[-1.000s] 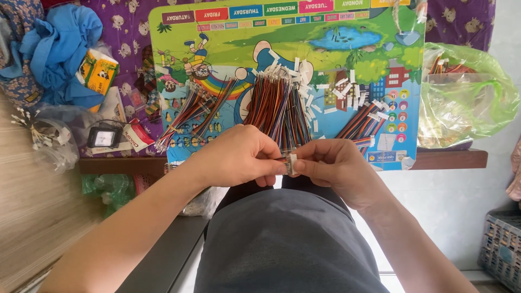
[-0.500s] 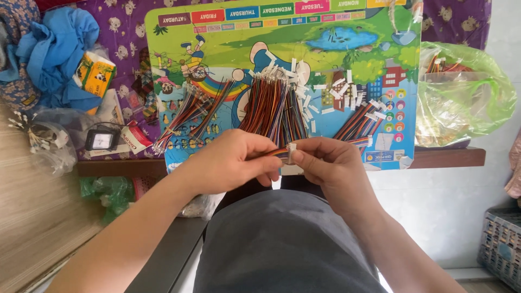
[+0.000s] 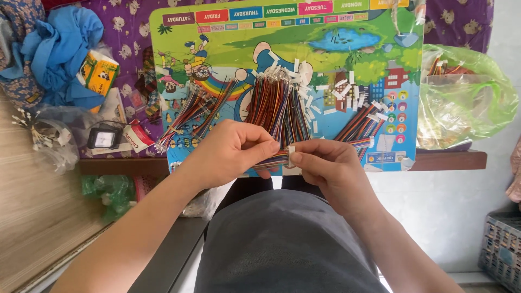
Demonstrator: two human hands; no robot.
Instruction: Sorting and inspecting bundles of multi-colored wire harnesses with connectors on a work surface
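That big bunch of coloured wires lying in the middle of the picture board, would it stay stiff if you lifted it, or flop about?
Probably floppy: the wire bunch is many thin loose strands, fanned out on the picture board. Likely light too, as the similar strip between the left hand and right hand needs only fingertips. Strands would likely slide apart, since no tie shows.

Colourful play board (image 3: pixel 228 54) at centre, blue cloth (image 3: pixel 57 51) at ten o'clock, tissue pack (image 3: pixel 97 73) beside it, green plastic bag (image 3: pixel 472 103) at two o'clock, grey basket (image 3: pixel 502 249) at four o'clock
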